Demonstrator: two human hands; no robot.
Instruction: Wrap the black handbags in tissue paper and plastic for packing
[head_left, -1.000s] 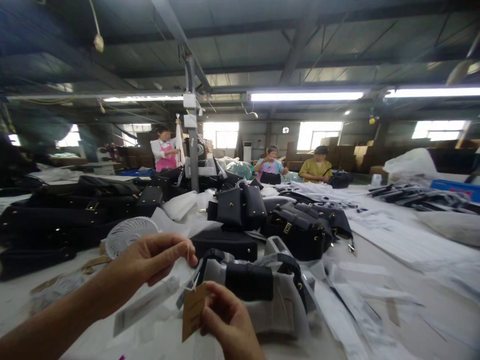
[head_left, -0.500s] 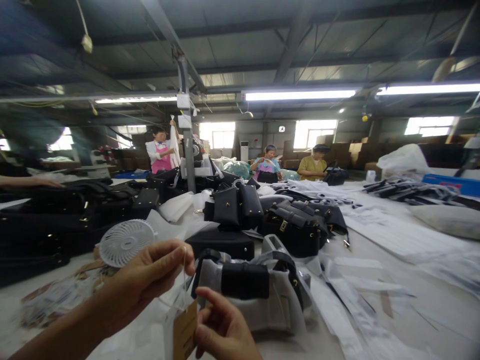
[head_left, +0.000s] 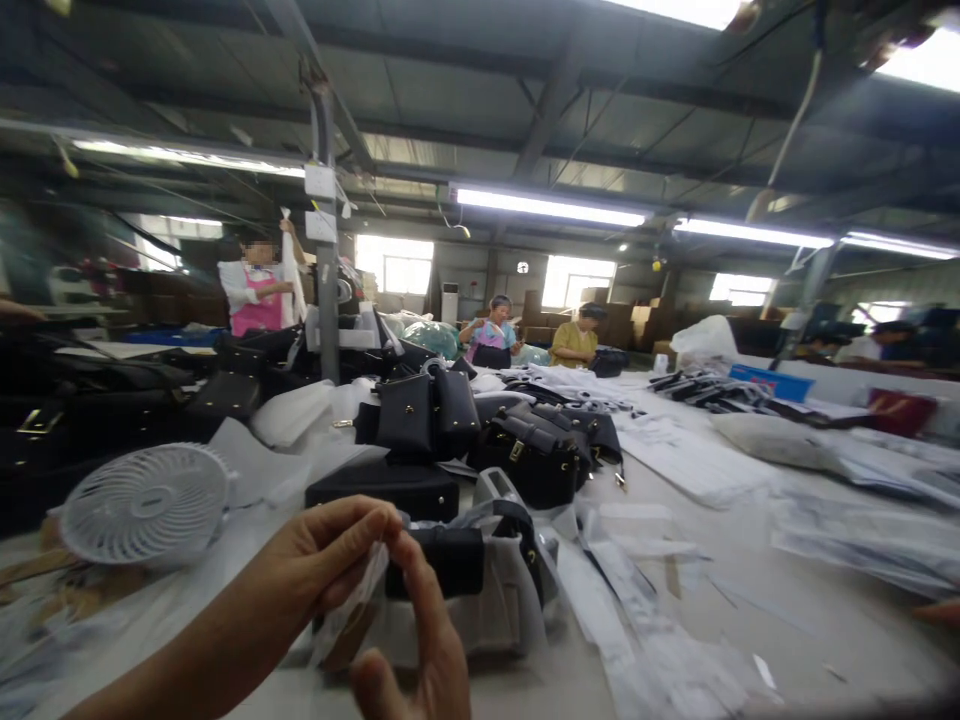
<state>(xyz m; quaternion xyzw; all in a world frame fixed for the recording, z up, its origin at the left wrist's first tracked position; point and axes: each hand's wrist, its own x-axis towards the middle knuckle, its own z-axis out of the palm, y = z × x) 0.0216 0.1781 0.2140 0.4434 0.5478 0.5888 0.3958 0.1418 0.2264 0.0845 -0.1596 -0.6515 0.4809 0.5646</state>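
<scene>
My left hand (head_left: 322, 560) pinches the thin string of a brown tag (head_left: 351, 632), which hangs blurred below the fingers. My right hand (head_left: 424, 640) is raised beside it, its index fingertip meeting the left fingertips at the string, the thumb held apart from the index finger. Just behind both hands lies a black bag (head_left: 450, 562) partly wrapped in whitish sheeting, with a dark strap on its right side. The hands hide its left part.
A white fan (head_left: 150, 503) stands left of my hands. Black bags (head_left: 405, 415) are piled beyond, near a metal post (head_left: 328, 310). White sheets (head_left: 690, 460) lie to the right. Several people work farther back; a blurred hand (head_left: 937, 612) shows at the right edge.
The view has turned right. My right hand has risen from the tag to my left fingertips, and the tag has swung to a slant under my left hand.
</scene>
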